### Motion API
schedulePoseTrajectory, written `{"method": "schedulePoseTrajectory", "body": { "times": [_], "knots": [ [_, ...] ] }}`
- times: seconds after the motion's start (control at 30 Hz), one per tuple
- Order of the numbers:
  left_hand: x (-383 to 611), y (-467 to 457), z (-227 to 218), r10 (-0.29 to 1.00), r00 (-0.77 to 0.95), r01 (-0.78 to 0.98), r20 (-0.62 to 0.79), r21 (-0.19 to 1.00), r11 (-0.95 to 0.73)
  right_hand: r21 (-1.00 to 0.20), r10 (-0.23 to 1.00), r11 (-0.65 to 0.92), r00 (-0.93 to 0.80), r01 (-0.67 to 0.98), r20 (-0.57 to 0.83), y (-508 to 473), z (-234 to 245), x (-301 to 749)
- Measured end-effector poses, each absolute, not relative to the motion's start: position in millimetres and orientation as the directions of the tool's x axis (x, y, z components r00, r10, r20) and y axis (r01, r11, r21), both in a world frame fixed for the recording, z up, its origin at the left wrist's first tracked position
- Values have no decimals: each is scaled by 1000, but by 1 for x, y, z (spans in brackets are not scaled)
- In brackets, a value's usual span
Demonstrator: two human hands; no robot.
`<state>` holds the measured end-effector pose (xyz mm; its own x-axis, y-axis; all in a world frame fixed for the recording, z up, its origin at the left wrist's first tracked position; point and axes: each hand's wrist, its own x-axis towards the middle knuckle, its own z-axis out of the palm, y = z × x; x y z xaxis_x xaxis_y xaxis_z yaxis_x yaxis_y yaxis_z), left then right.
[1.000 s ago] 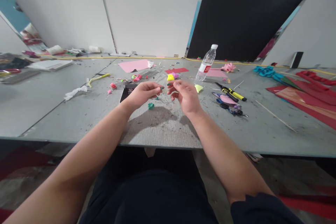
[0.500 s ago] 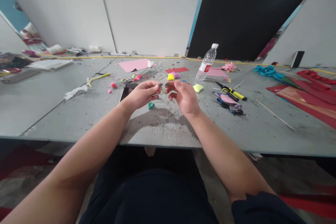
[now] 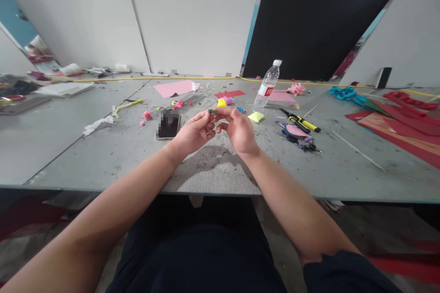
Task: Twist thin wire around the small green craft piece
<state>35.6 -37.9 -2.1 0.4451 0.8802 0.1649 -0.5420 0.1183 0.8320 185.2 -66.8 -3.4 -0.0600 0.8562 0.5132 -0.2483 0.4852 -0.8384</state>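
My left hand (image 3: 192,133) is closed in a pinch, with a small dark green piece (image 3: 210,111) between thumb and forefinger; it looks like soft modelling clay. My right hand (image 3: 239,130) meets it from the right, its fingers curled. Another green bit (image 3: 215,111) shows at the right fingertips, almost touching the first. Whether the two bits are joined I cannot tell. Both hands are raised a little above the table's front part. Left of my left hand lies a dark phone (image 3: 169,126), partly blurred out.
A plastic water bottle (image 3: 267,84) stands beyond my right hand. Yellow-black pliers (image 3: 300,121), keys (image 3: 302,144) and a thin stick (image 3: 359,151) lie to the right. Yellow (image 3: 256,117) and pink clay lumps (image 3: 147,115), pink paper (image 3: 175,88) and red sheets (image 3: 395,128) are spread around.
My hands have come together, so the gap between their fingertips has nearly closed. The left hand has shifted right and down, uncovering more of the phone. The green lump on the table no longer shows.
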Motion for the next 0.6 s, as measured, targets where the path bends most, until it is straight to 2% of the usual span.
{"method": "schedulePoseTrajectory", "body": {
  "times": [0.17, 0.37, 0.6],
  "knots": [
    [36, -41, 0, 905, 402, -582, 138, 802, 136, -791, 809, 564, -30, -239, 586, -68, -8, 184],
    [38, -42, -1, 909, 390, -517, 145, 852, 86, -782, 781, 616, -60, -92, 622, -67, -12, 184],
    [39, -44, 1, 898, 422, -653, 124, 729, 207, -718, 711, 687, -101, -113, 696, -64, -17, 185]
  ]
}}
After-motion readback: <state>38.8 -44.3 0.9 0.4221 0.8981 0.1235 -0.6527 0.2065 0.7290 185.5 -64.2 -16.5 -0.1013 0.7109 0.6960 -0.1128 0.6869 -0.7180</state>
